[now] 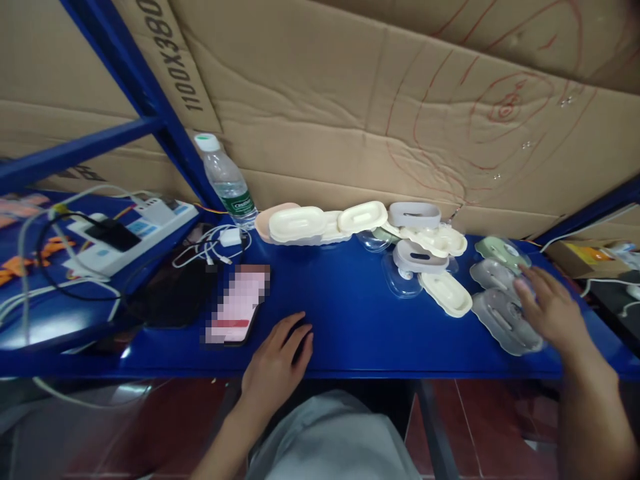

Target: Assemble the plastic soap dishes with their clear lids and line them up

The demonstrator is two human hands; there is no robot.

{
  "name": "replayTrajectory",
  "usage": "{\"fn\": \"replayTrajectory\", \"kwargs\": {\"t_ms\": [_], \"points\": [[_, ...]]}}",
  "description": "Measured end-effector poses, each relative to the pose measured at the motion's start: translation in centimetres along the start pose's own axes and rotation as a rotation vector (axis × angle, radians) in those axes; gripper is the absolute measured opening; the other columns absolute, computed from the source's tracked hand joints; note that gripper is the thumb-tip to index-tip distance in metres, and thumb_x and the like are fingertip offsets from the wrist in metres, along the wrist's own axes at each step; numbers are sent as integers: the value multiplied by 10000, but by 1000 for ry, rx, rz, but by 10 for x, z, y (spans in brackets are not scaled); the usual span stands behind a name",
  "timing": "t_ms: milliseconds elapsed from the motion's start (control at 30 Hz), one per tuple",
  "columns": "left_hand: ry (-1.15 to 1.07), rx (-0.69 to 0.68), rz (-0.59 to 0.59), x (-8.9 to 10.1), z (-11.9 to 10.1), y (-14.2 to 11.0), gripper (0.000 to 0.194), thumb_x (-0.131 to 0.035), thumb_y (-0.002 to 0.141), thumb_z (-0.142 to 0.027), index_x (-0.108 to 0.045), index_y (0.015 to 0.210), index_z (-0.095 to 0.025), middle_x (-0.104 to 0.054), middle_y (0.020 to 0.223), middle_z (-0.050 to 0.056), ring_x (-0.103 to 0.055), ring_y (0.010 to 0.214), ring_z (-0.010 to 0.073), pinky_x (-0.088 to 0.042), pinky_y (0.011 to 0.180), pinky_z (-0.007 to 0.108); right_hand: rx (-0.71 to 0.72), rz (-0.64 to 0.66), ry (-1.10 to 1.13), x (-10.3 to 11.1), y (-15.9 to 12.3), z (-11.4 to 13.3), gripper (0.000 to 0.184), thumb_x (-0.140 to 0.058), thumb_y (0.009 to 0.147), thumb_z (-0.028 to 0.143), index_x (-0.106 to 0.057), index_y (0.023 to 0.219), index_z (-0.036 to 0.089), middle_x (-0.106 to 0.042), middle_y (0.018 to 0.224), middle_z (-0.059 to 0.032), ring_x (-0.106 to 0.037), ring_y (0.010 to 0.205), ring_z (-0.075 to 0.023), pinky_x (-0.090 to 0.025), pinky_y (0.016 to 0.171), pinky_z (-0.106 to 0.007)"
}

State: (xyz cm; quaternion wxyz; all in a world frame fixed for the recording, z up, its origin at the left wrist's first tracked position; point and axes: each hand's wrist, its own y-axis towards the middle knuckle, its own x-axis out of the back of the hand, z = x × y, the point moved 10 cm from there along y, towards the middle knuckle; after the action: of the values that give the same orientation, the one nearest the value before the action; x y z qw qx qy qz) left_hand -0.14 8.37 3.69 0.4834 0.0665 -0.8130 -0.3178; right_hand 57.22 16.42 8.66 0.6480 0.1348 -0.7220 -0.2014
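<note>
My left hand [277, 357] rests on the table's front edge, fingers loosely bent and apart, holding nothing; a phone [240, 307] lies just beyond it. My right hand [550, 307] reaches over the right end with fingers spread, its fingertips at the edge of grey oval plastic pieces [505, 320] that look like soap dishes. Whether it touches them I cannot tell. Behind these is a pale green piece [500, 252] with a clear plastic part. Further left lie a cream oval dish [447, 293], a pale grey oval ring [420, 257] and a clear cover [400, 277].
Along the cardboard wall [320, 133] runs a row of cream dishes [297, 223]. A water bottle [227, 180] stands at the back left, beside a white charger and cable [230, 237]. Power strips [143, 227] and cords fill the left side. A cardboard box [590, 267] sits far right.
</note>
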Motion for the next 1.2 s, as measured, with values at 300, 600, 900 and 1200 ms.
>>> {"fn": "replayTrajectory", "kwargs": {"t_ms": [300,600,900,1200], "points": [[-105,5,30,6,-1,10,186,-580,1064,-248,-716,1190,-254,-757,1237,74,-747,1144,248,-643,1005,413,5,60,191,-35,-9,8,571,-398,1038,599,-658,1430,274,-647,1497,-151,-598,1409,-370,-505,1143,-566],[157,75,109,-7,71,164,561,-744,921,-242,-617,1466,-200,-573,1559,185,-494,1482,409,-416,1216,616,585,-93,539,56,40,224,376,-522,1087,411,-720,1318,191,-755,1304,-151,-691,1241,-302,-531,1120,-506],[143,-44,129,-26,36,121,391,-536,1039,-182,-712,1384,-239,-695,1437,128,-633,1352,312,-521,1156,519,909,35,671,31,-29,383,534,-555,1087,406,-497,1592,240,-563,1588,-156,-554,1443,-327,-496,1164,-567],[-91,-110,143,-32,-1,77,615,-710,992,-294,-522,1577,-303,-404,1704,153,-426,1564,374,-436,1236,590,891,25,755,23,-23,367,463,-541,1014,164,-614,1468,218,-726,1379,-118,-641,1301,-301,-530,1070,-506]]}}
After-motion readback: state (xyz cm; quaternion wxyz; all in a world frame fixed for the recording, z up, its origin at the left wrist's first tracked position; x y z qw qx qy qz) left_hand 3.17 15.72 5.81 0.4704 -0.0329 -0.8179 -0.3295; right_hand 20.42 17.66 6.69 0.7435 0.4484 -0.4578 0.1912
